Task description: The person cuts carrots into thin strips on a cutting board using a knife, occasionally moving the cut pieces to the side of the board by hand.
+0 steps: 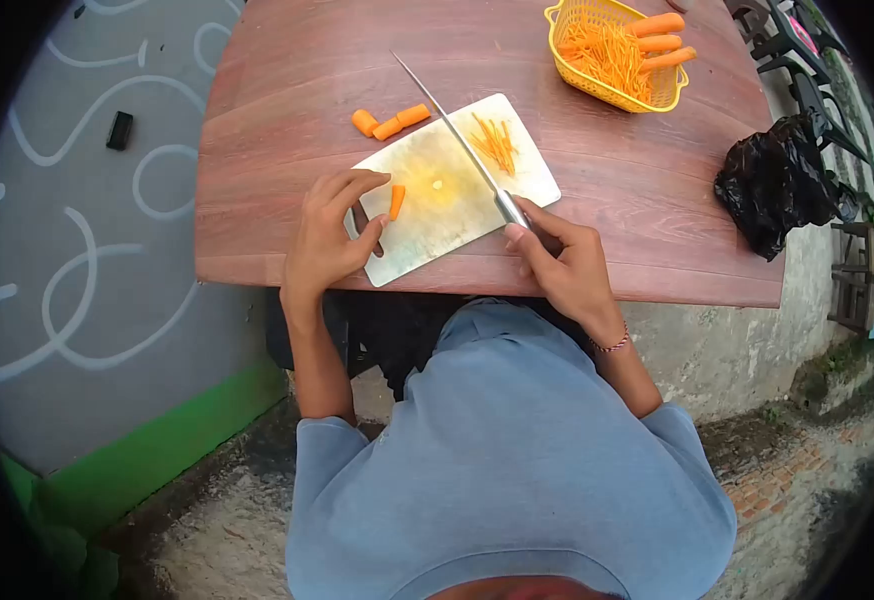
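A knife with a long thin blade slants over the white cutting board, tip pointing to the far left. My right hand is closed round its silver handle. At the board's left end, my left hand has thumb and forefinger spread apart, close beside a small carrot piece. Thin carrot strips lie in a little pile on the board, right of the blade. Beyond the board's far edge are several short carrot chunks on the table. A yellowish wet stain marks the board's middle.
On the wooden table, a yellow plastic basket at the far right holds shredded carrot and whole carrots. A black plastic bag sits at the right edge. Dark chairs stand beyond it.
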`<state>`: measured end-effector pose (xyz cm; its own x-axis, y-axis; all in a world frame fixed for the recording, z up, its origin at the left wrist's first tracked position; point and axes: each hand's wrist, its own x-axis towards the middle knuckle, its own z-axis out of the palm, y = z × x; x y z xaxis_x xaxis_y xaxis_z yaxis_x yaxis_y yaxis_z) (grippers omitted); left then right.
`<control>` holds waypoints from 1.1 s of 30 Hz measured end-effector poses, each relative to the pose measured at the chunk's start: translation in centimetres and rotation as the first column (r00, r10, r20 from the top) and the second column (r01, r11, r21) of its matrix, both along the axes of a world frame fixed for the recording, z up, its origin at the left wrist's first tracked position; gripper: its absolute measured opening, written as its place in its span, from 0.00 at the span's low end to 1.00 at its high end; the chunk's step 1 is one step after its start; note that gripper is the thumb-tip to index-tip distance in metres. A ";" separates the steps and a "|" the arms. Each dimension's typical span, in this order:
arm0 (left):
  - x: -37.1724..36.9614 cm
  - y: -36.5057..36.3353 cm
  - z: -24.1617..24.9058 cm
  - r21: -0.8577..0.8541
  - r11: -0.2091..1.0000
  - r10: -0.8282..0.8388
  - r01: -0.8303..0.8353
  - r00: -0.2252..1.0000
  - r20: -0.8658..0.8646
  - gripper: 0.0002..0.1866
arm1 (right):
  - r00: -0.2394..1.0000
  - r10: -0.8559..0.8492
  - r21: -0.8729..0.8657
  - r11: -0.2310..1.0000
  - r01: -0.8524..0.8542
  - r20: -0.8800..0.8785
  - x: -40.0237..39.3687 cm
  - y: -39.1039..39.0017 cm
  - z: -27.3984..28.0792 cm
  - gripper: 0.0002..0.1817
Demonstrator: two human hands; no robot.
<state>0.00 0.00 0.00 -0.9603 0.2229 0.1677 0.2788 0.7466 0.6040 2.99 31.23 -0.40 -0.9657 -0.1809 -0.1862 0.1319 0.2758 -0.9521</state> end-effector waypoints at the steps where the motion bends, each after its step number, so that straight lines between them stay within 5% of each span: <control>1: 0.6 -0.1 -0.7 -0.006 1.000 -0.030 0.030 0.999 0.010 0.29 | 0.998 -0.005 -0.067 0.998 0.009 0.056 0.2 0.2 0.1 0.26; 12: -1.0 1.2 -2.5 -0.061 0.998 0.000 -0.005 0.997 -0.082 0.23 | 0.988 0.006 -0.116 0.993 0.012 0.154 0.8 0.2 -0.2 0.26; 14: -1.2 2.7 -2.8 -0.102 0.994 0.023 -0.048 0.973 -0.231 0.19 | 0.985 -0.034 -0.139 0.989 0.058 0.169 0.9 0.4 -0.5 0.25; 17: -0.8 4.1 -2.3 -0.253 0.961 0.086 -0.111 0.990 -0.108 0.19 | 0.986 -0.048 -0.132 0.989 0.070 0.160 1.0 0.8 -0.8 0.25; 21: 0.0 4.3 -2.0 -0.227 0.963 0.141 -0.145 0.989 -0.032 0.18 | 0.984 -0.066 -0.125 0.988 0.087 0.163 1.1 1.2 -0.9 0.25; 23: 0.5 4.1 -2.1 -0.005 0.990 0.134 -0.138 0.968 -0.211 0.13 | 0.987 -0.065 -0.124 0.989 0.084 0.146 1.2 1.4 -1.0 0.25; 33: 2.0 6.3 -4.0 0.058 0.998 0.014 -0.003 0.983 -0.183 0.15 | 0.976 -0.037 -0.094 0.994 0.059 0.214 1.8 0.9 0.6 0.26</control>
